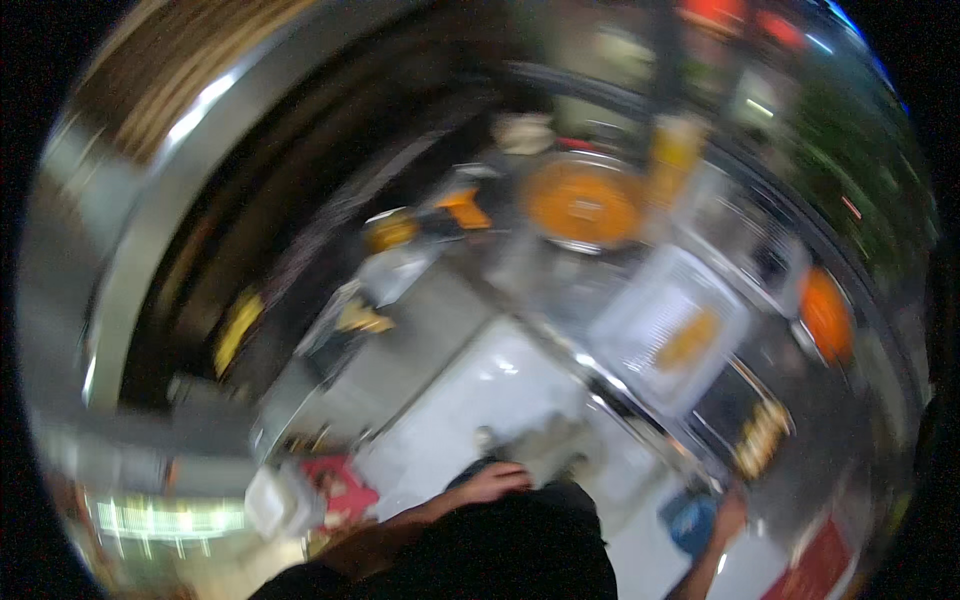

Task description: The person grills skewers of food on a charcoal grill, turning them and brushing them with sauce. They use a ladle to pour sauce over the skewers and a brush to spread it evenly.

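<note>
The whole view is blurred. My left hand (496, 480) is at the front of my dark clothing, above the pale floor; whether it holds anything is not visible. At the lower right, my right hand (731, 514) is by the edge of a metal counter, close beside a blue item (691, 523) that looks like a cloth; contact cannot be made out. Beyond that hand, a dark tray (724, 409) holds a row of light brown food pieces (761, 441). A white ribbed plastic tray (637, 337) with yellowish food (688, 339) stands farther along the counter.
A large round bowl of orange food (583, 202) stands at the back, another orange bowl (825, 315) at the right. Metal containers (750, 232) line the counter's far side. A steel unit (442, 330) stands left, with a red box (341, 487) below. A red board-like item (814, 562) lies lower right.
</note>
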Demonstrator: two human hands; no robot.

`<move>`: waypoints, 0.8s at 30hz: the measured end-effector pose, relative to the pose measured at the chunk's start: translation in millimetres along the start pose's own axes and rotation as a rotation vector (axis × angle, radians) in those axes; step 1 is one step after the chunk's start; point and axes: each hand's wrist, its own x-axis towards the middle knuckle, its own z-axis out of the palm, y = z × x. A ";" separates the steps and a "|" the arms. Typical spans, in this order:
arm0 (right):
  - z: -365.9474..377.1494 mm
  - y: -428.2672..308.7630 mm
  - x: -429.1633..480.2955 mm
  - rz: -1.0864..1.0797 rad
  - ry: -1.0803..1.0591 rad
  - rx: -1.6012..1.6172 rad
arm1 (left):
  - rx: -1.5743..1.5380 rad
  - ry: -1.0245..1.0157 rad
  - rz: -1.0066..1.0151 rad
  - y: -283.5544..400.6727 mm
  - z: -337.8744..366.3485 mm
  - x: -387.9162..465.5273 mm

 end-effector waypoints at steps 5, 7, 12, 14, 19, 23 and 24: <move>-93.0 -125.3 -11.4 -0.083 0.398 0.244 | 0.042 0.223 0.206 -6.0 -33.6 -39.2; -139.7 -232.6 -24.7 -0.252 0.435 0.502 | -0.162 0.347 0.111 -19.2 -44.3 -60.2; -59.7 -378.4 -8.5 -0.422 -0.194 0.801 | -0.498 0.758 0.250 -70.8 -118.8 -146.4; -45.9 -507.4 -80.2 -0.474 -0.503 0.947 | -0.677 1.055 0.337 -79.8 -160.5 -192.0; 35.6 -736.4 -247.1 -0.512 -1.140 0.835 | -1.186 1.150 0.843 -84.8 -292.7 -267.0; 116.3 -868.0 -327.8 -0.326 -1.370 0.883 | -1.294 1.035 0.971 -35.3 -380.7 -286.7; 129.6 -894.4 -342.2 -0.277 -1.398 0.862 | -1.335 1.026 0.980 -28.2 -399.7 -289.7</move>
